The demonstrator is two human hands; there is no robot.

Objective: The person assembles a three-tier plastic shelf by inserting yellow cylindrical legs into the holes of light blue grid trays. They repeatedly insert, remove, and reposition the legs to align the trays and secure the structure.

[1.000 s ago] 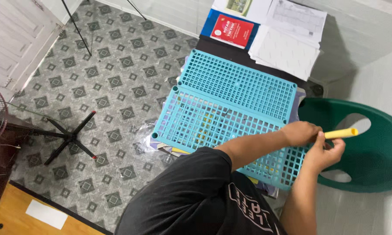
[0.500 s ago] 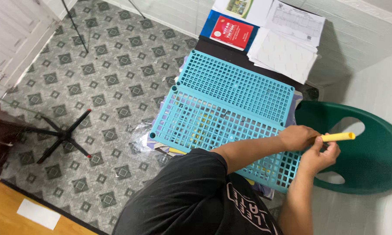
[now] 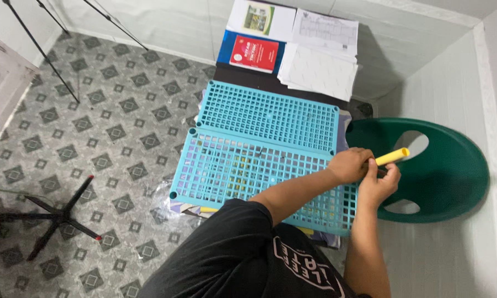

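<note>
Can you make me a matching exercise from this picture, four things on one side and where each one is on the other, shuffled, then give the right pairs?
Things:
1. yellow tube
2. green plastic chair
3. red booklet
4. black stand base

Places:
A. on the patterned floor, lower left of the view
B. held at the right corner of the blue grid panel by the left hand and right hand
C. on the dark table beyond the panels, beside white papers
D. to the right of the panels, near the white wall

Pairs: 1-B, 2-D, 3-C, 4-A
</note>
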